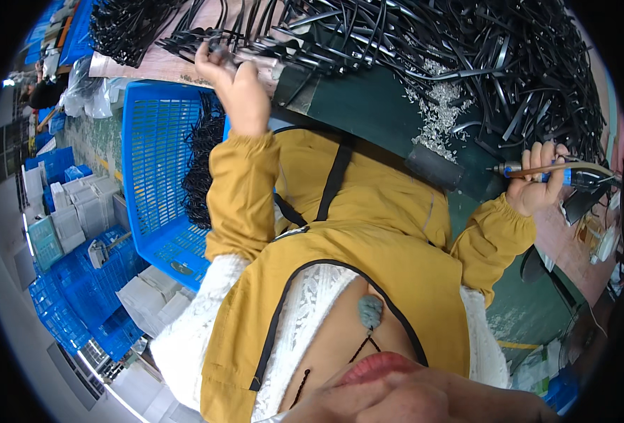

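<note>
My left hand [238,92] is raised at the table's near edge, among black strap-like pieces [305,60] laid in a row. Its thumb stands apart from the fingers, and motion smears the fingertips and the dark pieces beside them, so any hold is unclear. On the right, the fingers of my right hand [537,180] wrap round a power screwdriver [572,176] with a blue and black body. Its thin bit points left, over the dark green work surface. Small silver metal pieces, perhaps screws [442,106], lie heaped between my hands.
A large heap of black straps [509,63] covers the table's far right; another bundle [132,32] lies far left. Below the table edge, a blue basket [143,162] holds black pieces [202,169]. A dark block [433,168] sits at the near edge. Stacked crates [90,289] stand farther left.
</note>
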A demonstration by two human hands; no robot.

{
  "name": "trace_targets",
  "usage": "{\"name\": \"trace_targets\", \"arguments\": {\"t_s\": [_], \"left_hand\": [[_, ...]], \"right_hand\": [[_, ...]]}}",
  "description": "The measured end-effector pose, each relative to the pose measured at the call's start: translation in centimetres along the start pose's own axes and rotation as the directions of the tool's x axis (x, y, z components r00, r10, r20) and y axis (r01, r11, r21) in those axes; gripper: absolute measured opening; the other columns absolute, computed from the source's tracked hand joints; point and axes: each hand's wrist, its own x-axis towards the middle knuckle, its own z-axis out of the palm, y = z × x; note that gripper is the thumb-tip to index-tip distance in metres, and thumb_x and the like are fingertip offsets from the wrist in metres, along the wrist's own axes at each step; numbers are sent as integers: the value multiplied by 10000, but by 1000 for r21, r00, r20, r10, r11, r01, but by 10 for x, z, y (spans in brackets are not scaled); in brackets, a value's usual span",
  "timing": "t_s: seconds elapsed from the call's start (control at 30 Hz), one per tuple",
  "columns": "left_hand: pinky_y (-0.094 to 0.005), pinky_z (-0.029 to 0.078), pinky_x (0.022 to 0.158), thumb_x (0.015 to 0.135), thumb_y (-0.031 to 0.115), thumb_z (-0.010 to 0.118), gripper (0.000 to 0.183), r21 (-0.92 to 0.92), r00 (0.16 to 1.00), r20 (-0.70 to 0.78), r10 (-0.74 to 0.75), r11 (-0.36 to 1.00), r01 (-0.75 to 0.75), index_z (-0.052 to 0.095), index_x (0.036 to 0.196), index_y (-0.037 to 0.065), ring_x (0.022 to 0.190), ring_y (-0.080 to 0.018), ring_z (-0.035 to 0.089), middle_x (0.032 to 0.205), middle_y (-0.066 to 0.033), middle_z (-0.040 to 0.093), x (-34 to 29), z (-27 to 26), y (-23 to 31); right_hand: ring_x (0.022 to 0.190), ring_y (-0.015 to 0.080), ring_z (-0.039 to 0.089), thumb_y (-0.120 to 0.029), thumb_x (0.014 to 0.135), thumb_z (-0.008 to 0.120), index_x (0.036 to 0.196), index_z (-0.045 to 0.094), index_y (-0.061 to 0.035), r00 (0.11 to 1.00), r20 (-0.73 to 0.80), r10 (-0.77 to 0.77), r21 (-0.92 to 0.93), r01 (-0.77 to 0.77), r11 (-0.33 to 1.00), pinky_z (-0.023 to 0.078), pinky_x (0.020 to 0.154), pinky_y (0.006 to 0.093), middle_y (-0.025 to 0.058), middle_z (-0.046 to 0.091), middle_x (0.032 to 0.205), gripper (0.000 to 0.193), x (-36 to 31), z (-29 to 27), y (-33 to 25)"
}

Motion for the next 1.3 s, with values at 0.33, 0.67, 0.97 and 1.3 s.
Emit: {"name": "trace_targets", "arguments": {"t_s": [0.33,0.67,0.97,1.3], "left_hand": [[-393,493,735,910,234,629,203,76,390,588,709,432,-899,691,832,58,791,-284,632,855,-77,673,27,6,-7],[-368,511,612,898,171,557,196,112,211,481,851,179,-977,675,802,46,679,-321,652,753,-121,666,152,-8,43],[-363,510,885,1061,454,505,529,270,655,728,201,795,-544,729,1066,-25,979,-285,696,1034,-175,752,219,-61,-18],[-530,503,742,1021,445,505,498,545,670,736,92,507,-668,722,879,20,863,-454,664,867,-248,695,140,-10,12]], "right_hand": [[614,67,361,-198,1029,603,1193,489,-85,1000,5,6,6,-6,1000,300,494,208,-10,397,801,229,0,7,2],[606,59,343,-180,1045,577,1196,472,-78,999,-43,16,-5,-16,1000,299,501,199,-11,396,795,210,2,9,2],[614,58,350,-177,1045,567,1185,485,-75,1000,12,27,57,-28,998,309,513,194,-12,383,775,192,3,11,4],[560,67,377,-218,1012,624,1314,487,-52,996,-78,-54,-123,44,991,290,470,204,-2,399,751,370,3,29,8]]}}
